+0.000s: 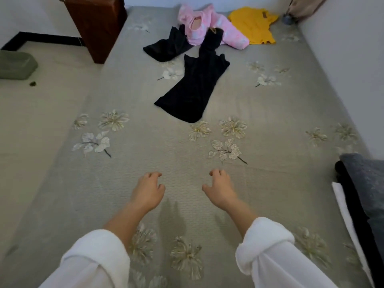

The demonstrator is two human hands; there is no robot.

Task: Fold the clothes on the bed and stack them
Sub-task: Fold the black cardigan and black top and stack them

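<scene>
While our left hand and right hand are hanging loose and empty, we are risking dragging the pink clothes, maybe tangled, behind the black dress.

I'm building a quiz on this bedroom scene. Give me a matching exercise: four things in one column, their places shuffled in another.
1 black dress
2 yellow top
3 pink garment
4 wooden cabinet

A beside the bed, on the left
B far right corner
C middle, nearest of the clothes
D far end, centre

Pairs: 1-C, 2-B, 3-D, 4-A
</scene>
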